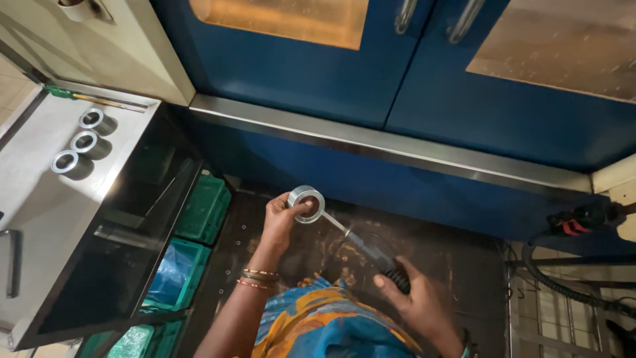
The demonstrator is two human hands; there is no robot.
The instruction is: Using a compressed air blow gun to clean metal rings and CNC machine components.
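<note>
My left hand [281, 222] holds a shiny metal ring [307, 203] up in front of a blue machine with two doors [371, 86]. My right hand [414, 298] grips an air blow gun [381, 258] by its black ribbed handle. The gun's thin nozzle [334, 224] points up and left into the ring, almost touching it. Bangles sit on my left wrist. Below both hands lies a dark stained floor mat.
Three similar metal rings [83, 141] stand in a row on a steel side table [40, 199] at the left. Green plastic crates [199, 212] sit under that table. A black hose [563, 285] and a red-and-black fitting [576, 222] are at the right.
</note>
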